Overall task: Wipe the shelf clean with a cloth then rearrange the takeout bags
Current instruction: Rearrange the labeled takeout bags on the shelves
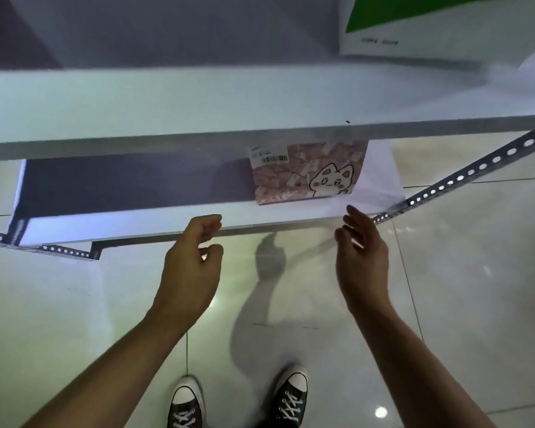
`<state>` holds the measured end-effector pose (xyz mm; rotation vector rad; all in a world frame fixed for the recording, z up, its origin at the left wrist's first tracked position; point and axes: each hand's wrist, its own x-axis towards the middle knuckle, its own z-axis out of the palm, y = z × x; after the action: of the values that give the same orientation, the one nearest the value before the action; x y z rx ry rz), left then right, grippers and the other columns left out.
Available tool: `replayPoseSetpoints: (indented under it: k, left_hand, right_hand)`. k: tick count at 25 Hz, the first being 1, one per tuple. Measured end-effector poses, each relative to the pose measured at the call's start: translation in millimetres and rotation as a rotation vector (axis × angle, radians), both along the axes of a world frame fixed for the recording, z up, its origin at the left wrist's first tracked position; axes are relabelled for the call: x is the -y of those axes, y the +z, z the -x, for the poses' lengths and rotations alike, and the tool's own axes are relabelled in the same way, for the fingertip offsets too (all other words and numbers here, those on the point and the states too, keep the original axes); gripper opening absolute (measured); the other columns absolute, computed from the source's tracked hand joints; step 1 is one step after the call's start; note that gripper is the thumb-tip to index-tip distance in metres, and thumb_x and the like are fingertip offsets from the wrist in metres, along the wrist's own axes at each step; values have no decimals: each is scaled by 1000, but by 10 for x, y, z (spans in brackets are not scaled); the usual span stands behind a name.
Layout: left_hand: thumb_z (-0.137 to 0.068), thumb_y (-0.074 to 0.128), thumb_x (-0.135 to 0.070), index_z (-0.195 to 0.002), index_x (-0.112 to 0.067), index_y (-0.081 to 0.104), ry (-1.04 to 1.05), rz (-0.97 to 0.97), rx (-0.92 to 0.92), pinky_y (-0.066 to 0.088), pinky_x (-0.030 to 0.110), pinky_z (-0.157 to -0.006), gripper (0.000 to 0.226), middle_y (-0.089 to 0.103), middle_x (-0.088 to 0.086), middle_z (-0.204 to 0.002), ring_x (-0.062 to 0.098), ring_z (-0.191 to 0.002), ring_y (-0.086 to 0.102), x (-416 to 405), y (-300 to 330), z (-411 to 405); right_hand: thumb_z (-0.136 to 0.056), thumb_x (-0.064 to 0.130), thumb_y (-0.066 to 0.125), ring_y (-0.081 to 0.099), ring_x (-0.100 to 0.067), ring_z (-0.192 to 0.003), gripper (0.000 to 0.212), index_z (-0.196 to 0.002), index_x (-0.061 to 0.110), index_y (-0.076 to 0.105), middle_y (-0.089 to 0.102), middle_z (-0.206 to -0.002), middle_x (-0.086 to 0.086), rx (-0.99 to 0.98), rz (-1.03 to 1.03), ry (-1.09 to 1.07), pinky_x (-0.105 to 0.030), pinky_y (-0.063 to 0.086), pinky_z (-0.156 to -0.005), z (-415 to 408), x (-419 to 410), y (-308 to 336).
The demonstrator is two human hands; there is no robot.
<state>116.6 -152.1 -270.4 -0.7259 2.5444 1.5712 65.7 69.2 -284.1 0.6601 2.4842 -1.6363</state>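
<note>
A pink takeout bag (309, 173) with a white cartoon cat and a barcode label stands on the lower white shelf (136, 222), its top hidden by the upper shelf board (198, 118). A white bag with a green patch (414, 26) stands on the upper shelf at the far right. My left hand (192, 267) hovers at the lower shelf's front edge, fingers loosely curled, holding nothing. My right hand (360, 254) hangs in front of the pink bag with relaxed fingers, apart from it. No cloth is in view.
A perforated metal upright (476, 171) slants along the shelf's right side, and another perforated rail (59, 250) runs at the lower left. Glossy tiled floor (445, 304) lies below, with my two dark sneakers (238, 400) near the bottom.
</note>
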Motion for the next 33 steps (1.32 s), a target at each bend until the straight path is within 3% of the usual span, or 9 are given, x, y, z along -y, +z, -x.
replayPoseSetpoints:
  k: [4, 9, 14, 16, 19, 24, 30, 33]
  left_hand:
    - [-98, 44, -3, -138, -27, 49, 15, 20, 39, 42, 27, -100, 48, 55, -10, -138, 10, -127, 50, -141, -427, 419]
    - [-99, 48, -12, -149, -31, 37, 54, -52, 89, 40, 40, -111, 55, 45, -7, -150, 17, -136, 44, -384, -794, 870]
    - [-102, 47, -17, -154, -30, 25, 153, -177, 106, 32, 28, -109, 58, 34, -8, -157, 15, -136, 39, -546, -780, 1259]
    - [-101, 47, -13, -151, -29, 32, 144, -189, 90, 38, 29, -106, 55, 42, -8, -152, 16, -129, 45, -538, -762, 1366]
    - [-96, 50, -4, -142, -24, 43, 99, -202, 68, 48, 36, -101, 50, 55, -7, -130, 15, -116, 54, -536, -757, 1382]
    - [-93, 53, -4, -137, -28, 45, 107, -222, 62, 52, 36, -94, 51, 56, -8, -126, 5, -106, 55, -566, -708, 1198]
    - [-91, 58, -6, -135, -31, 46, 103, -193, 72, 55, 40, -92, 51, 60, -10, -124, 15, -111, 62, -498, -521, 679]
    - [-92, 61, -9, -136, -27, 45, 67, -228, 90, 51, 27, -81, 50, 60, -8, -124, 13, -111, 60, -459, -326, 298]
  right_hand:
    - [-101, 14, 52, 55, -8, -123, 51, -150, 28, 46, 57, -144, 6, -3, 32, 11, -29, 43, -104, 498, -334, -384]
    - [-102, 14, 54, 48, -15, -137, 60, -157, 27, 33, 45, -156, 2, 8, 55, 47, -39, 39, -115, 995, -523, -737]
    - [-105, 18, 49, 36, -20, -146, 62, -161, 23, 22, 32, -164, -2, 18, 121, 102, -31, 35, -109, 1379, -535, -708]
    - [-106, 23, 46, 44, -18, -141, 56, -159, 25, 27, 39, -161, -1, 50, 111, 161, -31, 42, -105, 1493, -548, -658]
    - [-105, 16, 42, 64, -12, -112, 40, -144, 24, 48, 63, -135, -1, 44, 137, 235, -23, 55, -87, 1500, -575, -646]
    - [-101, 14, 50, 64, -16, -114, 47, -145, 30, 48, 66, -130, 1, 23, 196, 157, -28, 51, -86, 1250, -598, -674]
    - [-99, 24, 58, 69, -13, -106, 41, -138, 35, 51, 71, -123, 2, 124, 240, 111, -24, 47, -69, 638, -549, -436]
    - [-100, 23, 57, 67, -16, -110, 39, -138, 31, 51, 69, -126, -2, 165, 252, 82, -25, 48, -70, 255, -559, -244]
